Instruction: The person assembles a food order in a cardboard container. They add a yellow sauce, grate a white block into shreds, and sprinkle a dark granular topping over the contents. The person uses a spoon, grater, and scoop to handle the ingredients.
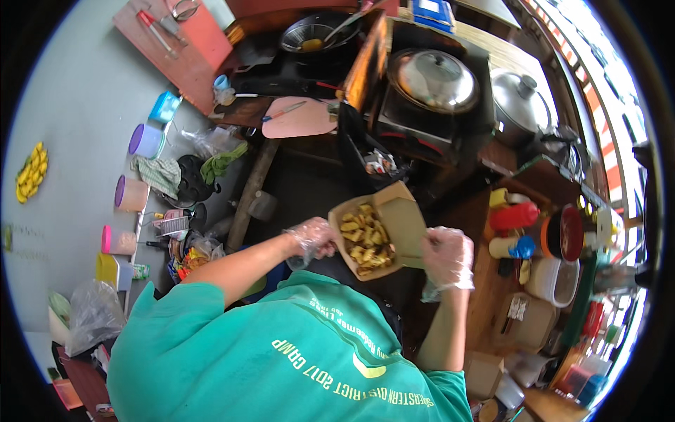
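Note:
A brown cardboard takeaway box (402, 219) is held in front of my chest with its lid folded back to the right. Golden fried pieces (365, 238) fill its tray; their exact kind cannot be told. My left hand (318, 238), in a clear plastic glove, pinches the tray's left rim. At the lid's right edge is my right hand (448, 257), gloved likewise, with its fingers curled closed against the cardboard. The ends of the right fingers are partly hidden.
Ahead, a lidded pan (436, 81) sits on a stove beside a silver pot (520, 105). A pink cutting board (301, 117) carries a knife. A dark wok (320, 36) stands behind. Sauce bottles (513, 216) and tubs crowd the right counter; containers (131, 193) line the left wall.

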`<state>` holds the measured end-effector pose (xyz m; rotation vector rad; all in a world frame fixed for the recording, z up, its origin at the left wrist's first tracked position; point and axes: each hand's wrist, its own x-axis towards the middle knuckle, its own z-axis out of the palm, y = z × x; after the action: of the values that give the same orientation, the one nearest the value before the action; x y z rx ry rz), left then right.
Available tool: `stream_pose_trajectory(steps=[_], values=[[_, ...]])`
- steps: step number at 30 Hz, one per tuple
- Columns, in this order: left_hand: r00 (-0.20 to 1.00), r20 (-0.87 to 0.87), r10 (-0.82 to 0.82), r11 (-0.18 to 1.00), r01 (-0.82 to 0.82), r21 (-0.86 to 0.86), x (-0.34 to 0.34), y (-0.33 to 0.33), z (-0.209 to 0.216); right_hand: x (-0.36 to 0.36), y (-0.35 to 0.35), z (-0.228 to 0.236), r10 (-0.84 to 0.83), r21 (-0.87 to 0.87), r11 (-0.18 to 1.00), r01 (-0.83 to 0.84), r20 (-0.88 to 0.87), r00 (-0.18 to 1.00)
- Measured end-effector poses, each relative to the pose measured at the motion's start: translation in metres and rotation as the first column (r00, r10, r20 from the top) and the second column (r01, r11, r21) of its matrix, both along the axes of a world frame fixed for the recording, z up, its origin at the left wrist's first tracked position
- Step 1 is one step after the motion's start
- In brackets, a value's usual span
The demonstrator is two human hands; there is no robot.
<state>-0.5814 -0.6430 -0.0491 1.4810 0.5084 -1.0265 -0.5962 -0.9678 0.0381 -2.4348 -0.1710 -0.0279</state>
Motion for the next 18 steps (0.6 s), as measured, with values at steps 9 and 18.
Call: stream_pose_trajectory(steps=[9,18], values=[[0.996,-0.021,0.084,0.988,-0.081,0.129,0.128,0.265,-0.054,0.153,0.249,-0.069,0.047,0.176,0.984,-0.008,-0.217,0.975],[0.988,0.057,-0.144,0.99,0.144,0.001,0.366,0.401,-0.178,0.312,0.378,-0.154,-0.188,-0.004,0.982,0.189,-0.139,0.972]])
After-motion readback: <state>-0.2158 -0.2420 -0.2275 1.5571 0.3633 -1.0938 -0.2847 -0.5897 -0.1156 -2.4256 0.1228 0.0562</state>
